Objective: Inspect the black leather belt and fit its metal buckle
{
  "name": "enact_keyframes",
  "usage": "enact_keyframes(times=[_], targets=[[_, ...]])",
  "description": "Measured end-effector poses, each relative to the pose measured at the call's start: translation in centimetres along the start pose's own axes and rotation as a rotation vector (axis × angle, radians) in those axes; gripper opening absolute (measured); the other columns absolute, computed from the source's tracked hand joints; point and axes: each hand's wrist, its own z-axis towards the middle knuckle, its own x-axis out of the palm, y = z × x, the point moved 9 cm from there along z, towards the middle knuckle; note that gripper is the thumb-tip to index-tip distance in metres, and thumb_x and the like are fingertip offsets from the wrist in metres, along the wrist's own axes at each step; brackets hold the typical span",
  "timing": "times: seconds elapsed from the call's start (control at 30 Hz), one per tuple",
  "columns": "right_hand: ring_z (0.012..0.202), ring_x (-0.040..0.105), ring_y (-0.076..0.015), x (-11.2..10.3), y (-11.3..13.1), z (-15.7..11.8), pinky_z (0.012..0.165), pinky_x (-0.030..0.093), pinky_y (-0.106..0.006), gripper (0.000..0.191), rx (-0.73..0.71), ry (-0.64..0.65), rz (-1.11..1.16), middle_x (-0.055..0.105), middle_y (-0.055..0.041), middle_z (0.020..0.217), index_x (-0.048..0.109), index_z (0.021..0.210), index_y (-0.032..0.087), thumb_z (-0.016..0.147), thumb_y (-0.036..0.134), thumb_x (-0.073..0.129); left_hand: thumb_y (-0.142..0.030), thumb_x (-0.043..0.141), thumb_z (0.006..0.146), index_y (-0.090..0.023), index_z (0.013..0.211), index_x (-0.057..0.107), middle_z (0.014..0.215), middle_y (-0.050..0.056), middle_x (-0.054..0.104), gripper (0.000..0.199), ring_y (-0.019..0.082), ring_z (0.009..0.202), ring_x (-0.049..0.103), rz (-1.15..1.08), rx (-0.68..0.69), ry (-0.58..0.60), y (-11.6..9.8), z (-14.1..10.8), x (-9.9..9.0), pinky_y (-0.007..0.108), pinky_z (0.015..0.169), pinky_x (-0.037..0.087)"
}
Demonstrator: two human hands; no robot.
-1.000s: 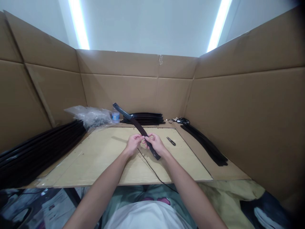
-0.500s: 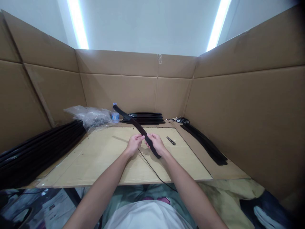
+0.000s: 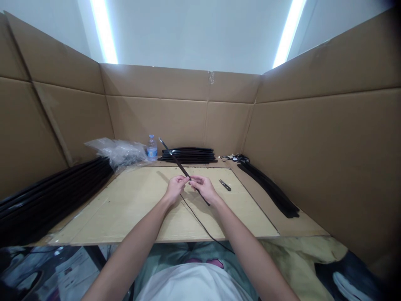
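A long black strip [image 3: 180, 165] is held slanting above the pale board [image 3: 125, 209], its narrow edge showing and its upper end near the bottle. My right hand [image 3: 203, 187] is closed round its lower part. My left hand [image 3: 177, 188] is pinched beside the strip, fingertips almost touching those of my right hand; what it holds is too small to make out. A thin black cord [image 3: 200, 222] runs from under my left hand to the board's front edge. Small black snips [image 3: 224, 185] lie right of my right hand.
Black strips are stacked at the left [image 3: 56, 196], at the back [image 3: 191, 155] and at the right [image 3: 267, 188]. Clear plastic bags [image 3: 120, 151] and a water bottle [image 3: 152, 149] stand back left. A small dark tangle [image 3: 238, 158] lies back right. Cardboard walls [image 3: 156, 113] surround the table.
The black strip has turned from its broad face to its narrow edge, and its upper end has shifted slightly right. The fingers of my right hand have moved with it.
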Motion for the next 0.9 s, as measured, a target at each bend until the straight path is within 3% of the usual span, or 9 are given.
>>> enact_keyframes(times=[0.13,0.37,0.6,0.9], targets=[[0.053,0.052,-0.0084,0.22,-0.22,0.00,0.054,0.043,-0.023,0.048,0.017,0.022,-0.021,0.063,-0.0001,0.068,0.064,0.103,0.011,0.062,0.035,0.074,-0.049,0.068,0.069,-0.015,0.065,0.050,0.045,-0.009,0.028,0.039,0.004,0.038,0.020,0.018,0.004,0.009,-0.01,-0.11,0.08,0.020,0.039,0.012],[0.051,0.050,-0.0073,0.79,-0.42,-0.04,0.044,0.043,-0.020,0.040,0.031,0.071,-0.073,0.066,-0.0030,0.081,0.068,0.095,0.013,0.063,0.037,0.072,-0.056,0.064,0.069,-0.014,0.067,0.055,0.044,-0.009,0.027,0.043,0.004,0.038,0.019,0.051,0.002,0.033,0.16,-0.21,0.46,0.022,0.040,0.010],[0.042,0.050,-0.0065,0.90,-0.49,-0.46,0.035,0.039,-0.018,0.038,0.074,0.084,-0.086,0.059,0.0003,0.067,0.064,0.095,0.012,0.067,0.038,0.070,-0.058,0.058,0.073,-0.014,0.066,0.053,0.045,-0.009,0.024,0.045,0.005,0.037,0.017,0.057,-0.006,0.071,-0.09,-0.45,0.80,0.022,0.039,0.009],[0.036,0.048,-0.0040,0.69,-0.45,-0.57,0.029,0.035,-0.017,0.035,0.067,0.048,-0.140,0.063,-0.0027,0.082,0.061,0.094,0.015,0.068,0.038,0.069,-0.058,0.059,0.072,-0.014,0.064,0.052,0.045,-0.008,0.029,0.045,0.005,0.039,0.021,0.106,0.027,0.053,-0.06,-0.25,0.67,0.022,0.041,0.013]])
